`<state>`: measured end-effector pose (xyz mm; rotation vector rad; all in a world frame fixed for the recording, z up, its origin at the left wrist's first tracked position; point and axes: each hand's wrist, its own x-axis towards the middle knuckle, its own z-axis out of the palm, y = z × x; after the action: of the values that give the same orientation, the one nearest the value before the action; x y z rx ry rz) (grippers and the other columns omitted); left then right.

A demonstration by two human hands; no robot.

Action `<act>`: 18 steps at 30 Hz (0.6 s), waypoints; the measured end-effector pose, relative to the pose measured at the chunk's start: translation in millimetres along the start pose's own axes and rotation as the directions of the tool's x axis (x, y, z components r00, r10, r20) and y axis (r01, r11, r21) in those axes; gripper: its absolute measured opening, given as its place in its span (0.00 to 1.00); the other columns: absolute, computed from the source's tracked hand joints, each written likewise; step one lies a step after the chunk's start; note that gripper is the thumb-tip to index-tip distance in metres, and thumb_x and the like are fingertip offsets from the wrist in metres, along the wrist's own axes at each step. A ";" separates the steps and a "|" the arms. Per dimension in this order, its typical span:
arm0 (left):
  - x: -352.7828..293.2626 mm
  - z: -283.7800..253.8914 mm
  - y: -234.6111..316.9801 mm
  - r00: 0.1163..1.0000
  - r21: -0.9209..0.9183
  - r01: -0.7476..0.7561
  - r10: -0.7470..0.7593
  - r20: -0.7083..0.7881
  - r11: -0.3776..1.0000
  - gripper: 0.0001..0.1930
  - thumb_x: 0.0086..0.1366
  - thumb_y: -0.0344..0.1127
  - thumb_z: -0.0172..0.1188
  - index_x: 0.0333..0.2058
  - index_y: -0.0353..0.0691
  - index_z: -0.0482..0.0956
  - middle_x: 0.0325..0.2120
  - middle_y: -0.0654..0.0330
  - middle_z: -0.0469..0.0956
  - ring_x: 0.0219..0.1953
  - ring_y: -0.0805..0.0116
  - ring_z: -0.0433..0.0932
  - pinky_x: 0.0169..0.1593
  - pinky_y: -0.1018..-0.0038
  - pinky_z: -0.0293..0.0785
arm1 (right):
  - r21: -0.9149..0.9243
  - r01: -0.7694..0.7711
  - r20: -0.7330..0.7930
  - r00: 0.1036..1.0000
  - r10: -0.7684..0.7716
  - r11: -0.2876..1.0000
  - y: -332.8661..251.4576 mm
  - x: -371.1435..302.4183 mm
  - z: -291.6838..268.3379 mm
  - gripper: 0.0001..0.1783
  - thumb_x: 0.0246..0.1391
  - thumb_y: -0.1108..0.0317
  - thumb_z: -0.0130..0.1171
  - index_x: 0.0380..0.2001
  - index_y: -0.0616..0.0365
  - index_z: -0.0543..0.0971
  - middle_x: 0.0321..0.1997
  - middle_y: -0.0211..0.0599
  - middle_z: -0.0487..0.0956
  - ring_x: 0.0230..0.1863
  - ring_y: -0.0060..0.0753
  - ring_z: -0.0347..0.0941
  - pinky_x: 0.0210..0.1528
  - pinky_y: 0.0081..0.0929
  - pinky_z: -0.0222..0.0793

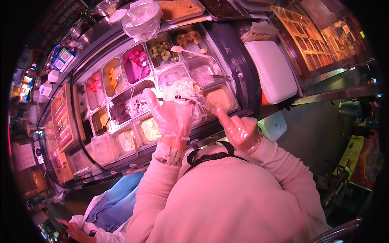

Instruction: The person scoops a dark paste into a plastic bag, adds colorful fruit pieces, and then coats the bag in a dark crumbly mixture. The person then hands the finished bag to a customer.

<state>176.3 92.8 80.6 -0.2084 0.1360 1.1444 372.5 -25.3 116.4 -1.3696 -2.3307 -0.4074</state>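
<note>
My left hand (175,120), in a clear plastic glove, is palm up with its thumb stretched out. On its fingers rests a piece of food (182,90) covered in white cream, with dark filling showing at its near edge. My right hand (242,131), gloved too, is closed with the index finger pointing forward. It grips a thin, shiny spatula-like tool (207,104), whose far end touches the cream; its handle is hidden in the fist. Beneath the hands lie a tub of tan paste (221,99) and a tub of pale yellow cream (150,129).
Metal tubs hold pink cubes (137,60), yellow pieces (111,77) and dark crumbs (119,108). A spoon (188,51) lies across the back tubs. A bagged bowl (142,18) and a crumb tray (180,9) stand behind; a white lidded box (271,71) is right. Another person's hand (73,231) shows lower left.
</note>
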 end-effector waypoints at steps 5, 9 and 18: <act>-18.3 27.5 -7.2 0.998 0.083 -0.027 0.023 0.055 0.996 0.46 0.65 0.68 0.63 0.69 0.38 0.65 0.66 0.49 0.70 0.65 0.49 0.69 0.73 0.52 0.61 | -0.061 0.154 0.004 0.988 -0.154 0.986 18.7 -12.3 9.9 0.31 0.46 0.76 0.65 0.59 0.61 0.83 0.20 0.26 0.60 0.15 0.21 0.60 0.17 0.23 0.58; -20.8 17.3 2.3 0.999 -0.006 -0.021 0.021 0.031 1.000 0.49 0.64 0.69 0.64 0.69 0.35 0.64 0.66 0.49 0.70 0.66 0.49 0.69 0.73 0.51 0.60 | -0.027 0.254 0.003 0.967 -0.254 0.967 45.4 -12.0 -19.0 0.30 0.46 0.80 0.66 0.58 0.65 0.82 0.20 0.27 0.61 0.16 0.23 0.59 0.17 0.24 0.58; -33.9 6.7 -17.3 0.996 0.004 -0.082 0.082 -0.035 0.997 0.51 0.66 0.72 0.59 0.70 0.32 0.61 0.67 0.47 0.69 0.67 0.48 0.69 0.73 0.50 0.60 | 0.192 0.140 -0.078 0.989 -0.127 0.971 41.7 -12.0 19.2 0.35 0.46 0.83 0.61 0.63 0.67 0.78 0.20 0.31 0.61 0.15 0.29 0.63 0.16 0.32 0.59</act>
<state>178.2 57.4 96.0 -0.2225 0.1786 1.2224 410.6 -6.1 95.7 -1.0958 -2.3458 -0.2473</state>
